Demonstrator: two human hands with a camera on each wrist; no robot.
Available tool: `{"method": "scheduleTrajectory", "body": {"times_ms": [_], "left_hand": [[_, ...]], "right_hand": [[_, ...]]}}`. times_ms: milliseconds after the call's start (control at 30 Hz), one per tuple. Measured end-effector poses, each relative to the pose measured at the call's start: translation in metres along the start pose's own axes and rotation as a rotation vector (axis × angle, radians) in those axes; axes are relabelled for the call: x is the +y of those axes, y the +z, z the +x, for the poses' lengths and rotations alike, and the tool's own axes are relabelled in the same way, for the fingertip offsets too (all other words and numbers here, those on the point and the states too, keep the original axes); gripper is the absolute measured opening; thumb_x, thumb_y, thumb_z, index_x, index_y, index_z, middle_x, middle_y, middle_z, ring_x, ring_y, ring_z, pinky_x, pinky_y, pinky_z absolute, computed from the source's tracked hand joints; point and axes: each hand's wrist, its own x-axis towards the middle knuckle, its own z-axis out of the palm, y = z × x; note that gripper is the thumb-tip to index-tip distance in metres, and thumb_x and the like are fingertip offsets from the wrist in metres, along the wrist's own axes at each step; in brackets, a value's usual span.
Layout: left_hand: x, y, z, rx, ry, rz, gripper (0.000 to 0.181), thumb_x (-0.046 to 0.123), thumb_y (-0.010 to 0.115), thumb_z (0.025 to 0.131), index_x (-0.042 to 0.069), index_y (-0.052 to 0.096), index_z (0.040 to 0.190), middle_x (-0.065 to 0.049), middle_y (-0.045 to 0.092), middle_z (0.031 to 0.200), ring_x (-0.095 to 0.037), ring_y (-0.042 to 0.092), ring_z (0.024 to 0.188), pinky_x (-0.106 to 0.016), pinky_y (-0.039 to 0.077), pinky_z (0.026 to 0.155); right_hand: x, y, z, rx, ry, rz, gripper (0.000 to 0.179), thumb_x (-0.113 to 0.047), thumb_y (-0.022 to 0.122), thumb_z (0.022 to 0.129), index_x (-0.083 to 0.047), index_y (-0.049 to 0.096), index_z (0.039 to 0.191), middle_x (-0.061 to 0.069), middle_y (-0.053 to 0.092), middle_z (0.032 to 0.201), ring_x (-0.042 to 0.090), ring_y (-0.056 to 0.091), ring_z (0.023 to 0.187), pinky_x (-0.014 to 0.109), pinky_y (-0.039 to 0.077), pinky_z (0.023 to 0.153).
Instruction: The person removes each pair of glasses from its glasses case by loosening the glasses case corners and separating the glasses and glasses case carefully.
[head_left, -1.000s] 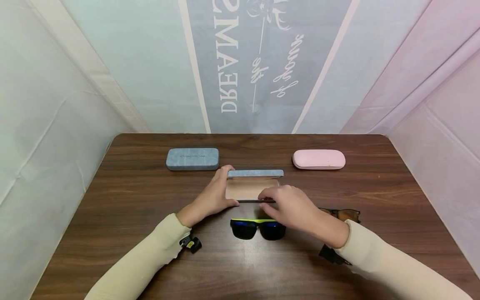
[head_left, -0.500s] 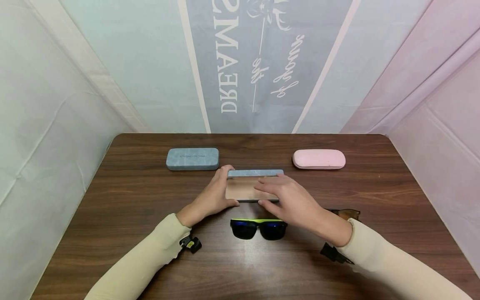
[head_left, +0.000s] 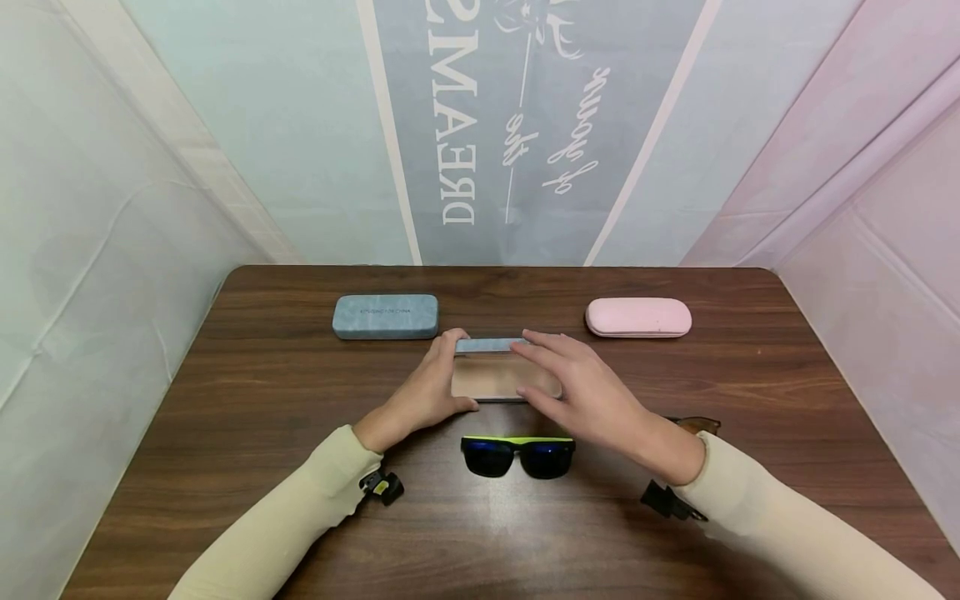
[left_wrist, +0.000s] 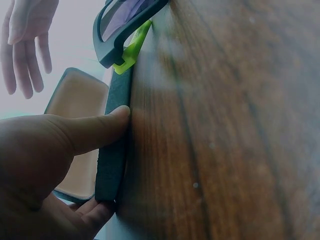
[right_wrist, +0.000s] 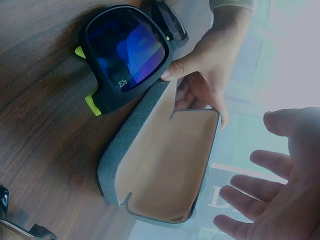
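A blue glasses case [head_left: 487, 379] with a beige lining stands with its lid raised at the middle of the table. My left hand [head_left: 423, 387] grips its left end, the thumb on the front wall, as the left wrist view also shows. Over the case's right part hovers my right hand [head_left: 581, 383], its fingers spread and loosely extended, holding nothing. In the right wrist view that hand [right_wrist: 280, 185] is apart from the lid. Black sunglasses [head_left: 517, 458] with blue lenses and lime-green temples lie folded in front of the case.
A closed blue glasses case [head_left: 386, 317] lies at the back left, a closed pink one [head_left: 638, 318] at the back right. Brown-lensed glasses [head_left: 699, 425] are partly hidden behind my right wrist. A printed cloth [head_left: 517, 167] hangs behind the wooden table [head_left: 262, 400].
My right hand has lifted from the case's front edge and moved up toward the raised lid, its fingers spreading. The left hand keeps its grip on the case.
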Motion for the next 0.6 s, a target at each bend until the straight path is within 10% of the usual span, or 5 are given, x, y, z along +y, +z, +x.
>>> {"method": "scheduleTrajectory", "body": {"times_ms": [600], "left_hand": [[0.002, -0.001, -0.002, -0.008, -0.013, 0.002, 0.096, 0.019, 0.089, 0.081, 0.008, 0.024, 0.150, -0.022, 0.039, 0.146, -0.033, 0.050, 0.129, -0.047, 0.047, 0.101]], "right_hand": [[0.020, 0.001, 0.006, -0.102, 0.296, 0.172, 0.068, -0.034, 0.065, 0.102, -0.003, 0.037, 0.156, 0.020, 0.041, 0.156, 0.037, 0.040, 0.143, 0.057, 0.036, 0.111]]}}
